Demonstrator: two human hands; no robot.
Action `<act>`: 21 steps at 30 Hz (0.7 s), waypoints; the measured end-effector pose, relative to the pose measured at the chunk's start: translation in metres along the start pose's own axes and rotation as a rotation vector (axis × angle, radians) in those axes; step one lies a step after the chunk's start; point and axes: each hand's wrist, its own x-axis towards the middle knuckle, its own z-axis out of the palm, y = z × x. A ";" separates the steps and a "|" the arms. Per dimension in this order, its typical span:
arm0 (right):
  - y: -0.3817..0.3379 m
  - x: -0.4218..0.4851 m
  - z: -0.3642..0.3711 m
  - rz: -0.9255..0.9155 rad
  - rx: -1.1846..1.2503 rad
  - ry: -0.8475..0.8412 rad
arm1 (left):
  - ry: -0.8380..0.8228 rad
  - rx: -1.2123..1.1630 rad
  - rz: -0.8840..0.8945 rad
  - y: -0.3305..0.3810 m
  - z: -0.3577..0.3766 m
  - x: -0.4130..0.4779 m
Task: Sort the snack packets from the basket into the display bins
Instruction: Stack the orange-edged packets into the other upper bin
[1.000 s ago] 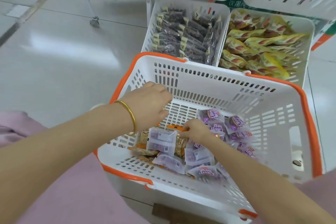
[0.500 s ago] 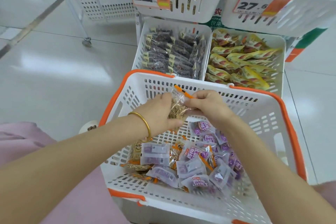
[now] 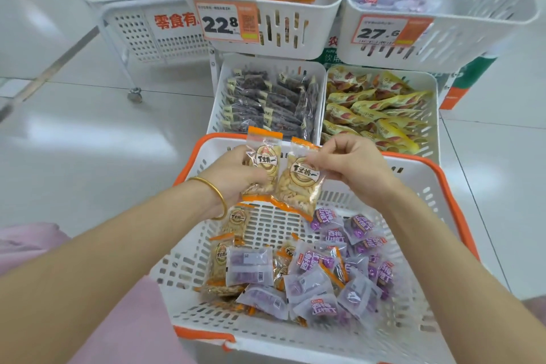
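Two orange-topped packets are being held above the basket, one gripped in the left hand, one pinched by the right hand; likely being gathered for the matching upper bin.

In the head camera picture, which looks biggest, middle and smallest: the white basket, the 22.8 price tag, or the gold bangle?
1. white basket
2. 22.8 price tag
3. gold bangle, though nearer the camera
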 end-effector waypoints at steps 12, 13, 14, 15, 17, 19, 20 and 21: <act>-0.007 0.007 0.003 -0.036 0.076 -0.011 | -0.118 -0.238 0.017 0.003 0.002 -0.001; -0.007 0.007 0.003 -0.050 0.065 0.015 | -0.129 -0.262 0.010 0.004 0.003 0.000; -0.007 0.007 0.004 -0.068 0.056 0.042 | -0.143 -0.267 0.014 0.006 0.004 -0.002; -0.008 0.006 0.006 -0.090 0.049 0.063 | -0.159 -0.252 0.032 0.006 0.005 -0.002; -0.009 0.005 0.011 -0.129 0.052 0.076 | -0.189 -0.199 0.065 0.006 0.009 -0.004; -0.010 0.004 0.016 -0.150 0.054 0.060 | -0.203 -0.135 0.102 0.004 0.012 -0.004; -0.011 0.003 0.018 -0.158 0.039 0.058 | -0.199 -0.099 0.124 0.004 0.013 -0.003; -0.012 0.003 0.019 -0.169 0.015 0.063 | -0.185 -0.065 0.140 0.002 0.012 -0.001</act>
